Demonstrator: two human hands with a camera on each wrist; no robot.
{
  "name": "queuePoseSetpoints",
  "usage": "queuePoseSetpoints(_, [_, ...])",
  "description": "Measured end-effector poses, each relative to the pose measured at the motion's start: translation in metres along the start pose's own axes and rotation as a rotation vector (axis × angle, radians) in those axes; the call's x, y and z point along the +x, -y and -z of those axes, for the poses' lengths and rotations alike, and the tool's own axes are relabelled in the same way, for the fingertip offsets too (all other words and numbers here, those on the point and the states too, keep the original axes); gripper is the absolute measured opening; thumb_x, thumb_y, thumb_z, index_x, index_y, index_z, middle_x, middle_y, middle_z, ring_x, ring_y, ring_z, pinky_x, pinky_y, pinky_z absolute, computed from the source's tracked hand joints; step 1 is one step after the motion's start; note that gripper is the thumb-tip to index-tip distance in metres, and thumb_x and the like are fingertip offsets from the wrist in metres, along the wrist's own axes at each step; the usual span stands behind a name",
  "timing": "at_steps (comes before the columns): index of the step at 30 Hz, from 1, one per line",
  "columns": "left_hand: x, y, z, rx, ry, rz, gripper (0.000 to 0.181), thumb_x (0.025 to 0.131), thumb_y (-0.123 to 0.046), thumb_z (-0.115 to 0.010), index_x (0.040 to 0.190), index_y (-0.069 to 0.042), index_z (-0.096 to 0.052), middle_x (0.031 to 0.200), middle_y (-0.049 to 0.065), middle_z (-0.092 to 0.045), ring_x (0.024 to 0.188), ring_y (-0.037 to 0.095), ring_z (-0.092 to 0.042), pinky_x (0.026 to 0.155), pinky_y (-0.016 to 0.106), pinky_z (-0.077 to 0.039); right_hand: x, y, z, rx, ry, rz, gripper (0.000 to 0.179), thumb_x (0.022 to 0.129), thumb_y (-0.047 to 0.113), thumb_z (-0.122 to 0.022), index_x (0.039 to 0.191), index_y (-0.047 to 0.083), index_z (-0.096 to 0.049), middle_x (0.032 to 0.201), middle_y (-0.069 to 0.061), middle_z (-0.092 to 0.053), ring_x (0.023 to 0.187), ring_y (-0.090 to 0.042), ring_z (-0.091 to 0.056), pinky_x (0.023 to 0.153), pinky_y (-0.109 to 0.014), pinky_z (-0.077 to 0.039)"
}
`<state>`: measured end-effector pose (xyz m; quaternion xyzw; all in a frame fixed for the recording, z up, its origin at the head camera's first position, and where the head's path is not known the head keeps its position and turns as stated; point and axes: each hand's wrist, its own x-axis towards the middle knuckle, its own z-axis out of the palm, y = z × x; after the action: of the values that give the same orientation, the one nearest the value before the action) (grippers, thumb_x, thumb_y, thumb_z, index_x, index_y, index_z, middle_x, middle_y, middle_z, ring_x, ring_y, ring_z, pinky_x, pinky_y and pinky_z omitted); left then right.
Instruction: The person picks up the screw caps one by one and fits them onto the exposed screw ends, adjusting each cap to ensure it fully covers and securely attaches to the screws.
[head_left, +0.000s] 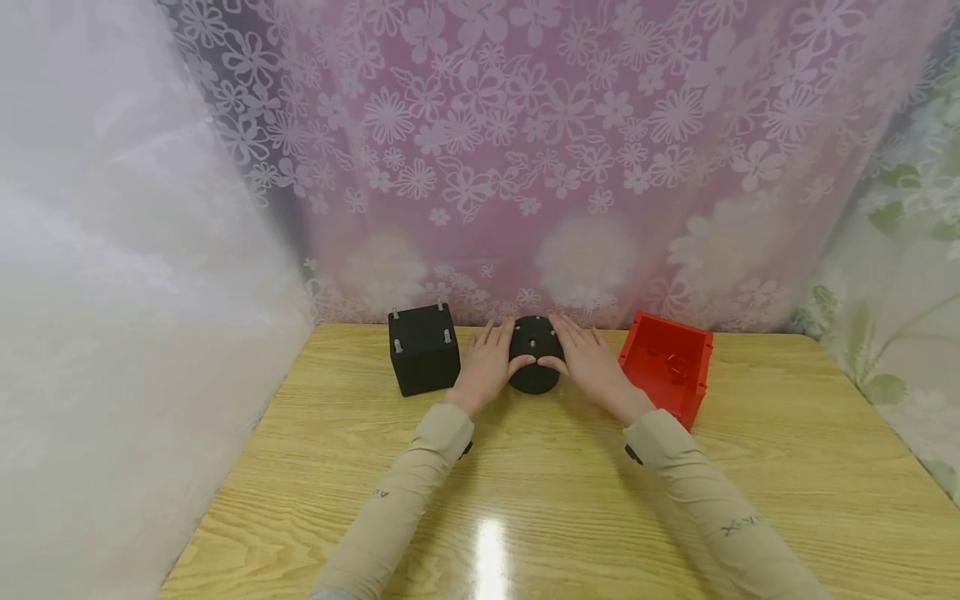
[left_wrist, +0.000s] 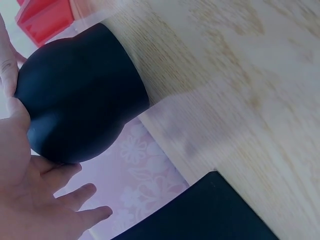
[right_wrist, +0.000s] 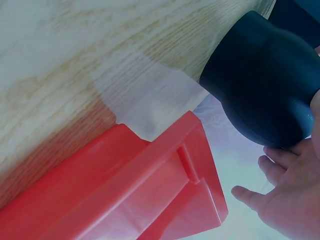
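Head view, nearest first: over the wooden table [head_left: 288, 450], two tan sleeves [head_left: 412, 479] reach toward twelve o'clock. The left hand [head_left: 482, 367] lies at nine o'clock of a rounded black piece [head_left: 534, 380] and the right hand [head_left: 597, 367] at three; both have fingers spread and fairly straight, resting along its sides, thumbs on its near face. The piece sits close to the table's far edge; whether its base touches the wood I cannot tell. To steady it well, press equally from both sides, keep the thumbs low and clear of the small studs [head_left: 532, 343] on top, and avoid pushing toward twelve, where it could slip off. At three o'clock, just beside the right hand, an open red bin [head_left: 663, 337] shows a small reddish item [head_left: 677, 367] inside, too small to name. At nine o'clock stands a black box [head_left: 426, 367], four metal pegs [head_left: 399, 346] upright on its top; no opening shows, so any contents are hidden. Beyond hangs a floral pink curtain [head_left: 487, 125].
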<state>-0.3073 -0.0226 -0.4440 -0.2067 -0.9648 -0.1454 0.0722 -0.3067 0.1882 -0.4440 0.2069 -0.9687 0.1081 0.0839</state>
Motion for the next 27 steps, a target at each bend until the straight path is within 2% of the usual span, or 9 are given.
queuePoseSetpoints(11, [-0.01, -0.005, 0.005, -0.004, 0.012, -0.002, 0.082, 0.102, -0.059, -0.041, 0.164, -0.013, -0.015, 0.167, 0.008, -0.025, 0.154, 0.031, -0.021, 0.12, 0.057, -0.027, -0.009, 0.003, 0.001, -0.009, -0.011, 0.014, 0.087, 0.101, 0.053, -0.053, 0.163, 0.005, -0.016, 0.165, -0.017, -0.027, 0.152, -0.035, -0.026, 0.12, -0.064, -0.018])
queuePoseSetpoints(20, [-0.016, -0.006, 0.0, 0.022, -0.012, -0.01, 0.082, 0.101, -0.059, -0.041, 0.164, -0.011, -0.016, 0.167, 0.008, -0.025, 0.154, 0.031, -0.021, 0.12, 0.058, -0.028, -0.017, 0.009, 0.005, -0.013, 0.015, 0.006, 0.087, 0.101, 0.053, -0.054, 0.163, 0.005, -0.017, 0.165, -0.018, -0.026, 0.153, -0.034, -0.024, 0.12, -0.065, -0.019])
queuePoseSetpoints(27, [-0.021, -0.007, 0.0, 0.032, -0.017, -0.019, 0.083, 0.101, -0.059, -0.04, 0.164, -0.011, -0.016, 0.167, 0.008, -0.025, 0.154, 0.032, -0.021, 0.12, 0.058, -0.028, -0.021, 0.011, 0.005, 0.001, 0.006, 0.013, 0.087, 0.101, 0.052, -0.054, 0.163, 0.005, -0.016, 0.165, -0.018, -0.025, 0.153, -0.034, -0.024, 0.12, -0.065, -0.019])
